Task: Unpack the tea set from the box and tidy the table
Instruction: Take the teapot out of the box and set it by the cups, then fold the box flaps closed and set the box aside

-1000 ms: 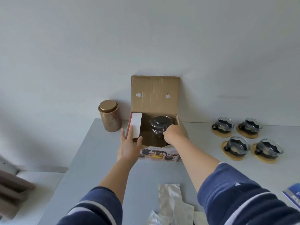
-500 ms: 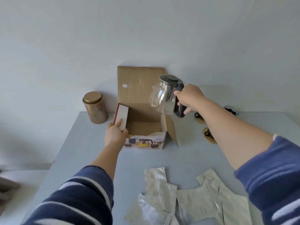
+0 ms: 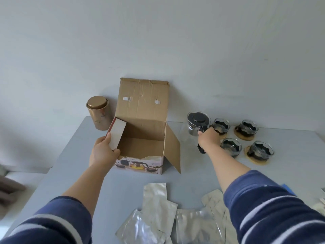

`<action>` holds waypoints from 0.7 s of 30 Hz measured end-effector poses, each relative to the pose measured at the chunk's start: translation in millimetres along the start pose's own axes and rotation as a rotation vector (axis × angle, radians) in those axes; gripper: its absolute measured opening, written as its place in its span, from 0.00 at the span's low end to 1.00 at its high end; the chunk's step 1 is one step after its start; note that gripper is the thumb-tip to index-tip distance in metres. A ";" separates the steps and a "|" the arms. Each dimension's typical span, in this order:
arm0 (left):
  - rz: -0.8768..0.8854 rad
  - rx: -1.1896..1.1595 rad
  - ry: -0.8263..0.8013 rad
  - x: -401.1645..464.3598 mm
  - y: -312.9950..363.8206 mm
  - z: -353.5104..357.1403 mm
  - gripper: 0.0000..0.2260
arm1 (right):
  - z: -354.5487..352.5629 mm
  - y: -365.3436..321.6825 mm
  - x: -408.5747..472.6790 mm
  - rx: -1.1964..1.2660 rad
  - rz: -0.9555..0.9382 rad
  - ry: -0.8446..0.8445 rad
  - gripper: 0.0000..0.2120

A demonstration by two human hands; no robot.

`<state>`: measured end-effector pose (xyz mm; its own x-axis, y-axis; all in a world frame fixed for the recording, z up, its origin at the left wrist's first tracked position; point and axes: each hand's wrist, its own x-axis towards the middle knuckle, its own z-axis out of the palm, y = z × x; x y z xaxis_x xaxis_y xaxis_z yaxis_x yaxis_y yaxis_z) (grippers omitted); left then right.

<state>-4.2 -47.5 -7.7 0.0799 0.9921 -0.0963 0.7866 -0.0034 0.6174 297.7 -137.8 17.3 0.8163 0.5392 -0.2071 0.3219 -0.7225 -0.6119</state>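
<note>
Pouches: I see silver foil pouches point(image 3: 156, 206) lying flat and overlapping at the bottom centre of the frame, on the grey worktop point(image 3: 73, 155).
Left hand: my left hand point(image 3: 102, 152) is at centre left, its grip closed on the box's left flap point(image 3: 117, 134), thumb on the inner white face.
Box: the box point(image 3: 144, 138) stands open at the centre, lid up against the wall, right flap splayed outward; I see only bare cardboard inside.
Right hand: my right hand point(image 3: 209, 138) is right of centre, its grip wrapped around the black handle of the teapot.
Teapot: the glass teapot point(image 3: 197, 125), black lid on, is upright just right of the box; I cannot tell if it touches the worktop.
Cups: four glass cups point(image 3: 262, 150) on round coasters sit at the right, just beside the teapot.
Tin: a gold tin point(image 3: 99, 114) stands at the far left, near the wall.
</note>
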 end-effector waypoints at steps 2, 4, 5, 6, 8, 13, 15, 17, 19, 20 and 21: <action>-0.019 0.015 0.020 -6.5 -4.5 -0.7 0.33 | 6.4 5.8 5.6 0.006 0.003 0.000 0.17; -0.029 0.031 0.047 -12.4 -8.9 -0.2 0.32 | 10.8 9.1 9.9 0.006 0.013 -0.002 0.17; -0.031 0.035 0.060 -14.5 -10.6 0.5 0.32 | 12.6 10.2 12.1 0.009 0.014 -0.001 0.17; -0.035 0.038 0.069 -16.3 -11.6 0.9 0.32 | 13.3 10.2 13.6 0.013 0.014 -0.001 0.17; -0.049 0.032 0.086 -18.8 -13.1 2.4 0.32 | 13.9 9.9 17.7 0.012 0.020 -0.004 0.18; -0.059 -0.019 0.117 -22.8 -14.0 6.9 0.31 | 14.0 10.3 20.1 0.097 0.111 -0.029 0.34; -0.066 -0.018 0.117 -22.4 -14.3 6.7 0.30 | 15.8 12.0 6.5 0.082 0.178 0.020 0.37; -0.060 -0.003 0.109 -22.7 -13.5 7.2 0.31 | 23.4 15.8 -13.7 0.132 0.209 0.040 0.34; -0.069 0.002 0.108 -23.0 -12.5 8.7 0.31 | 38.0 21.3 -33.5 0.260 0.223 -0.031 0.26; -0.064 0.000 0.106 -24.1 -13.4 8.1 0.31 | 46.4 24.0 -45.0 0.305 0.244 -0.100 0.23; -0.058 -0.005 0.108 -24.5 -15.2 7.3 0.31 | 54.4 25.4 -57.6 0.330 0.295 -0.171 0.22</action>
<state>-13.7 -72.7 -20.4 -0.0329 0.9983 -0.0474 0.7848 0.0552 0.6172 232.8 -163.7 -27.8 0.7503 0.4155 -0.5143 -0.1041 -0.6939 -0.7125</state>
